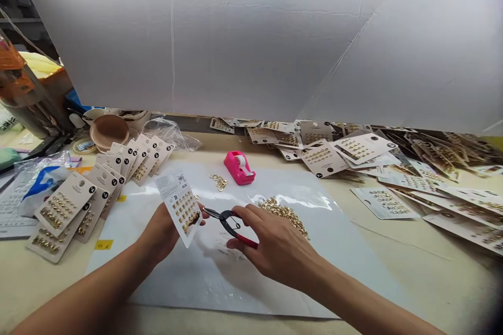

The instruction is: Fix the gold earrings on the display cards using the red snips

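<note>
My left hand (159, 233) grips an earring card (179, 204), tilted upright, with rows of small gold pieces and a printed label showing. In my right hand (271, 241) are black pliers (228, 221) with red on the handle. The pliers' tips meet the fingertips of my left hand at the card's right edge; whatever is between them is too small to tell. Behind my right hand lies a pile of small gold pieces (286, 213) on the white sheet (236, 293). A few gold rings (219, 182) rest farther back.
A pink tape dispenser (239, 168) stands at the sheet's back. Fanned earring cards (112, 167) lie on the left, near bowls (109, 132) and a plastic bag (43, 178). Many more cards (365, 149) are heaped on the right. A large white board (251, 36) spans the back.
</note>
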A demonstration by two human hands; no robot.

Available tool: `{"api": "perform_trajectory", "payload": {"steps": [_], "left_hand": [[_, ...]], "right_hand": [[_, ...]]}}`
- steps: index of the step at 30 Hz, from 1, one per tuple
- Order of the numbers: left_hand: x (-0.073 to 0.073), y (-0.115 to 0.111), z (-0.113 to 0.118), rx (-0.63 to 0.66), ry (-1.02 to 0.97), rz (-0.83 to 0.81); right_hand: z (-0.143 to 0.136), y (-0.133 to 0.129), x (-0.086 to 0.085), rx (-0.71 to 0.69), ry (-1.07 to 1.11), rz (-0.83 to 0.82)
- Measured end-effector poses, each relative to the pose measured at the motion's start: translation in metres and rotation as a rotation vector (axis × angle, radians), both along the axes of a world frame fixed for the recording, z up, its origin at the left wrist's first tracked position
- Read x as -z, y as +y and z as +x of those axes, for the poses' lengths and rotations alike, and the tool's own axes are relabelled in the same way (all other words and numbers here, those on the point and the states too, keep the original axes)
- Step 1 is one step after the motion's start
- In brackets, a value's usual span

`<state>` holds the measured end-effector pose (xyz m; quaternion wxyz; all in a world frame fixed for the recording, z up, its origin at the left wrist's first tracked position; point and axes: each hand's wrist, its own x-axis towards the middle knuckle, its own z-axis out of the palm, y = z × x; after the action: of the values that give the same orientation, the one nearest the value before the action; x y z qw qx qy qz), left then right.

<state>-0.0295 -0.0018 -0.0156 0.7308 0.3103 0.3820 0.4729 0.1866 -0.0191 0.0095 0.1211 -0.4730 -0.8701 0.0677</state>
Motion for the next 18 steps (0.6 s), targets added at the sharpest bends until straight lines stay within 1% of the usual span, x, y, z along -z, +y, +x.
{"api": "perform_trajectory", "payload": {"steps": [3,9,18], "left_hand": [[0.0012,-0.0001,-0.0010,0.022,0.010,-0.008],[0.0034,-0.0004,-0.0007,0.015,0.044,-0.036],[-0.0031,-0.0015,-0.0001,0.029,0.052,-0.024]], "right_hand": [[0.0010,0.0044,0.0027,0.001,0.007,0.004],[0.0003,0.0073,0.0033,-0.020,-0.004,-0.016],[0.0027,0.0059,-0.0039,-0.033,-0.007,-0.069]]}}
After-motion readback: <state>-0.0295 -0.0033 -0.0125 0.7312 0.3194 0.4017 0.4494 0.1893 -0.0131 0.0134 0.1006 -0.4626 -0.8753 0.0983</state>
